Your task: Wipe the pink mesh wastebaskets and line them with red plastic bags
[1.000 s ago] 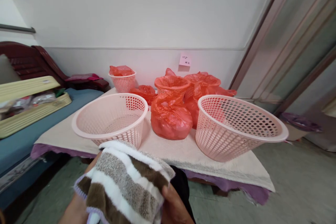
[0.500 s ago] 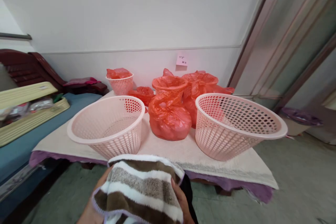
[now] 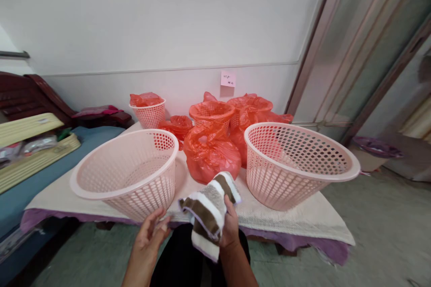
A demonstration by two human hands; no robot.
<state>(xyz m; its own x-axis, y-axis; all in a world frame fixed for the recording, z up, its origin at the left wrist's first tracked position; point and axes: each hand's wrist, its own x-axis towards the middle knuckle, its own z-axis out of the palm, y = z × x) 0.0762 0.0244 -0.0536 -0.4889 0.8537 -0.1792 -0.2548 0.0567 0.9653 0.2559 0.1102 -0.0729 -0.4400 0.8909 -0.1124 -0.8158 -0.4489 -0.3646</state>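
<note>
A striped towel [image 3: 210,204] in brown, white and grey, edged in purple, hangs bunched from my right hand [image 3: 230,224], whose fingers grip its right side. My left hand [image 3: 151,233] is empty, its fingers apart and slightly curled, just below the left pink basket [image 3: 144,197]. The inside of that basket shows bare plastic. Behind the towel sits a tied red plastic bag [image 3: 212,152] with bulging contents I cannot make out. On the right stands another large pink basket [image 3: 286,184].
The low table bears a cream cloth [image 3: 299,222] over a purple one. Farther back are a small basket [image 3: 151,114] topped with red plastic, a red-lined basket [image 3: 210,112] and more red bags. A pink note [image 3: 228,79] sticks to the wall. A bin [image 3: 370,152] stands right.
My left hand has let go of the towel and moved away to the left. The towel, spread between both hands before, is now bunched in my right hand and nearer the red bag.
</note>
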